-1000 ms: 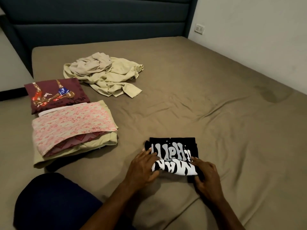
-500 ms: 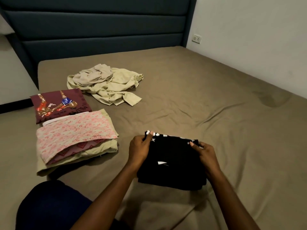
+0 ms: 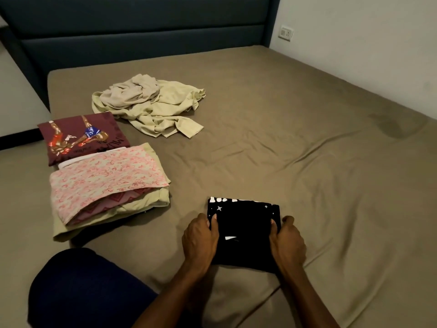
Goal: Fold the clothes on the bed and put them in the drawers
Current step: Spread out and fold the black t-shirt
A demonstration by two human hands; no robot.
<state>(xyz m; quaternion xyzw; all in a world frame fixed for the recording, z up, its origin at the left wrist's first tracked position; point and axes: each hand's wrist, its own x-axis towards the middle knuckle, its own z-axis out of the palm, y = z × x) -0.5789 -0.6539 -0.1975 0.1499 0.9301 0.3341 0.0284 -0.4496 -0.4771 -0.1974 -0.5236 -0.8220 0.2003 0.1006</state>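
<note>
black fabric dominates the near middle of the bed: a folded black t-shirt (image 3: 244,235) lies flat on the olive-brown bed sheet (image 3: 295,162) as a compact rectangle, its far edge showing a strip of white lettering and a few small white stars, with one small white mark near its middle. left hand (image 3: 201,240) grips the shirt's left edge, thumb on top and fingers curled down along the side; right hand (image 3: 287,245) grips the right edge the same way, thumb lying on the black cloth. both forearms reach in from the near edge. to the left, well apart from the black shirt, sits a stack of folded clothes (image 3: 106,188): a pink floral piece on top, a red-patterned layer under it and a pale yellow-green one at the bottom. just beyond that stack, touching its far side, lies a folded maroon t-shirt (image 3: 80,136) with a printed figure in red and blue. farther off, toward the dark blue headboard (image 3: 142,34), a heap of unfolded beige and pale green clothes (image 3: 149,105) lies crumpled. a dark blue-clad knee (image 3: 82,292) shows at the near left.
</note>
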